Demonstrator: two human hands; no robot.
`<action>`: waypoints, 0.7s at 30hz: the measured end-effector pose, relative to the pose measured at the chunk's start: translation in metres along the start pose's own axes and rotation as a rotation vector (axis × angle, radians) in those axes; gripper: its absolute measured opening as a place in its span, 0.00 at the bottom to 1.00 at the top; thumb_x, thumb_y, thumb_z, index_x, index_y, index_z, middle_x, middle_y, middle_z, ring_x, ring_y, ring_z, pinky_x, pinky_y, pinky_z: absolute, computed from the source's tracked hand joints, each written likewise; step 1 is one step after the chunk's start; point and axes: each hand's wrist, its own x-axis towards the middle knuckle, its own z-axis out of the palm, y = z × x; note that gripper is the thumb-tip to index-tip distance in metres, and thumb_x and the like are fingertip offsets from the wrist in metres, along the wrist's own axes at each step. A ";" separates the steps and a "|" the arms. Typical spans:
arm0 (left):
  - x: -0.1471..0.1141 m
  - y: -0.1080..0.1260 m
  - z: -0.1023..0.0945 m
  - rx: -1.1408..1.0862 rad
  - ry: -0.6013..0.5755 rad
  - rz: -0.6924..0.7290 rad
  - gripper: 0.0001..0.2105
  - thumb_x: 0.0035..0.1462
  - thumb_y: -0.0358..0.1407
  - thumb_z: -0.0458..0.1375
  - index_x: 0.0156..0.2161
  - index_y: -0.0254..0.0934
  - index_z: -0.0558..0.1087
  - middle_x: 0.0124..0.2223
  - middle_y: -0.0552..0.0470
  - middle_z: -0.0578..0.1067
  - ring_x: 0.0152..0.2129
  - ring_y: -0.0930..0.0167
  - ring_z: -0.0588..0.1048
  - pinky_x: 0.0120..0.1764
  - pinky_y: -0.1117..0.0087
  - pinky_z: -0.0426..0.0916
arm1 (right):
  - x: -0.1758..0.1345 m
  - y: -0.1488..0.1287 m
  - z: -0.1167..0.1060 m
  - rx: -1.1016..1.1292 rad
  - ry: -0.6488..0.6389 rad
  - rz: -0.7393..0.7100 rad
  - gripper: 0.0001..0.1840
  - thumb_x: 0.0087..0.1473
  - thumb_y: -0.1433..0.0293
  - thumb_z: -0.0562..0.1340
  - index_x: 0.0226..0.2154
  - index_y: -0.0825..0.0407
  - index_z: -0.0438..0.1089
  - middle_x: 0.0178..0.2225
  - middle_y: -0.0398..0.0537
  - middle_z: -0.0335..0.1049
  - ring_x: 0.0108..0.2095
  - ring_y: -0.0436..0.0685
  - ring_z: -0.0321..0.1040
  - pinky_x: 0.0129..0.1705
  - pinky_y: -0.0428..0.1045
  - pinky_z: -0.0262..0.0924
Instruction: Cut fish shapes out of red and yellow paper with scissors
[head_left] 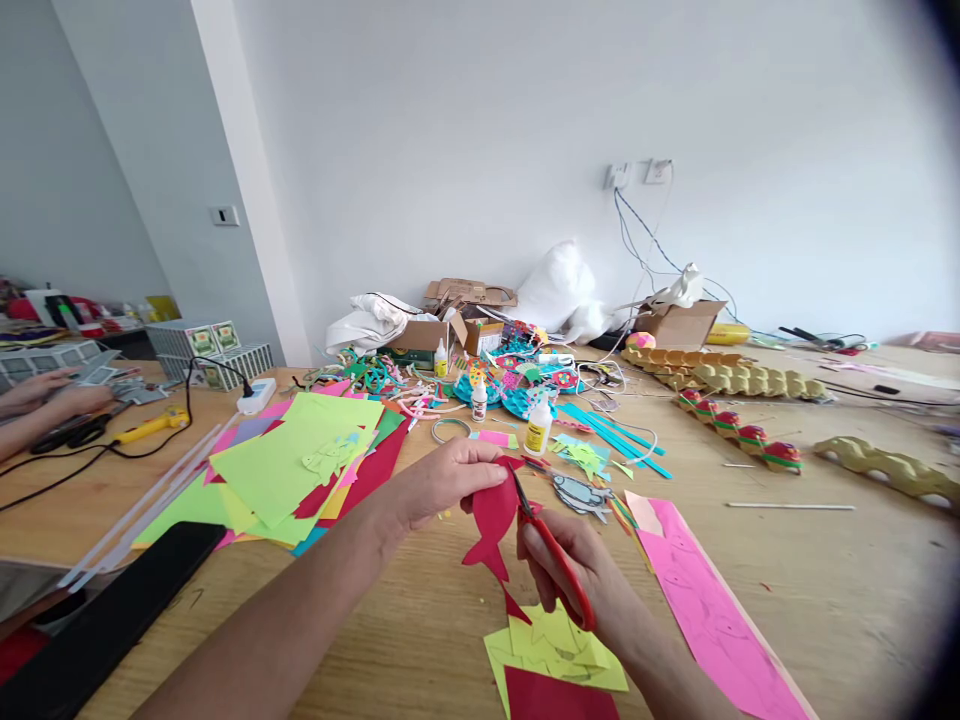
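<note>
My left hand [450, 478] pinches the upper end of a red paper fish [493, 520], whose forked tail hangs down above the table. In my right hand [577, 560] is a pair of red-handled scissors [559, 562]; their blades lie against the fish's right edge near its top. A thin red strip of paper dangles below the tail. Under my hands lie yellow paper sheets [555, 645] with pencil drawings and a dark red sheet [559, 695]. Just beyond the scissors rests a grey paper fish [581, 495].
Coloured paper sheets [292, 465] are piled on the left, near a black phone-like slab [120, 620]. Glue bottles [538, 425] stand ahead. A pink sheet [712, 600] with drawings and egg-carton strips [885, 465] lie right. Another person's hands [52, 395] work at far left.
</note>
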 end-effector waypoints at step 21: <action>0.001 0.000 0.001 0.013 -0.004 0.003 0.09 0.51 0.38 0.53 0.28 0.34 0.67 0.22 0.57 0.63 0.19 0.78 0.59 0.23 0.75 0.51 | 0.000 0.007 -0.001 0.013 -0.004 -0.017 0.24 0.49 0.47 0.52 0.20 0.50 0.56 0.11 0.34 0.53 0.11 0.46 0.50 0.15 0.42 0.42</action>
